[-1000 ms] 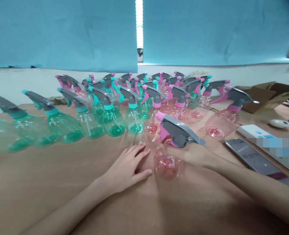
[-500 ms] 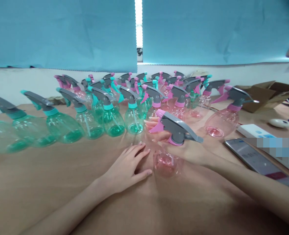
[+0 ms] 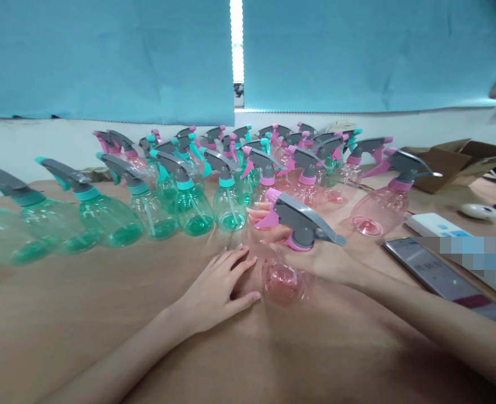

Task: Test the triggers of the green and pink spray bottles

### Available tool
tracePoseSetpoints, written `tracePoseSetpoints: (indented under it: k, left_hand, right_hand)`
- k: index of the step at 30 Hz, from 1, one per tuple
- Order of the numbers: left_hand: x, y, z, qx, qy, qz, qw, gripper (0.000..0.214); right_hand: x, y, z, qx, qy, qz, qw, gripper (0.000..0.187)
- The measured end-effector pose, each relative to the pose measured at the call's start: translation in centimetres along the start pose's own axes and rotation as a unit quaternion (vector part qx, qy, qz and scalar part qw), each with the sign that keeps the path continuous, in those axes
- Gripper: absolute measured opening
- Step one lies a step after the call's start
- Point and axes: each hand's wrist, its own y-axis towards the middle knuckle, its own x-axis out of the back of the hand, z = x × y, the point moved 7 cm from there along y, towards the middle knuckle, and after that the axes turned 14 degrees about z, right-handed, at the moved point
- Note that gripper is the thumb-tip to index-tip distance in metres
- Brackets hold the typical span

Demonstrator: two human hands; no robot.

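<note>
A pink spray bottle [image 3: 288, 280] with a grey and pink trigger head [image 3: 302, 221] stands upright on the table right in front of me. My right hand [image 3: 332, 262] is behind this bottle, its fingers stretched out to the left and partly hidden by the bottle and head. To the left of the bottle, my left hand [image 3: 218, 289] lies on the table with fingers apart, thumb close to the bottle and nothing held. Just beyond the hands stand a green spray bottle [image 3: 230, 210] and another pink spray bottle [image 3: 307, 193].
A row of green spray bottles [image 3: 122, 219] runs to the left, with several mixed ones behind. On the right are a pink spray bottle [image 3: 378, 210], a phone [image 3: 433, 269], a white box [image 3: 435, 224], a mouse [image 3: 479, 211] and an opened cardboard box [image 3: 454, 163].
</note>
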Motion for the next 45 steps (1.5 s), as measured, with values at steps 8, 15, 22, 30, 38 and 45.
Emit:
tracePoseSetpoints:
  k: [8, 15, 22, 30, 38, 45]
  left_hand:
    - [-0.2, 0.0, 0.3, -0.005, 0.014, -0.022, 1.0, 0.057]
    - [-0.1, 0.1, 0.5, -0.015, 0.025, -0.039, 0.999, 0.056]
    - [-0.1, 0.4, 0.4, -0.01, 0.029, -0.045, 0.999, 0.052]
    - [-0.4, 1.2, -1.1, 0.006, 0.032, -0.049, 0.998, 0.056]
    - [-1.2, 4.4, -5.2, -0.039, 0.022, -0.025, 0.999, 0.057]
    - [-1.2, 7.4, -7.2, -0.061, 0.027, -0.011, 0.998, 0.057]
  right_hand:
    - [0.0, -0.1, -0.5, -0.048, -0.04, -0.029, 0.998, 0.033]
    - [0.1, -1.5, -1.1, -0.018, -0.076, -0.102, 0.992, 0.04]
    - [0.2, -3.5, 0.4, 0.101, -0.048, -0.082, 0.99, 0.05]
    - [4.3, -6.5, -2.3, -0.012, -0.195, -0.113, 0.974, 0.042]
    - [10.8, -7.3, -7.5, -0.108, -0.239, -0.184, 0.947, 0.042]
    - [12.9, -4.6, -9.9, -0.101, -0.261, -0.216, 0.935, 0.048]
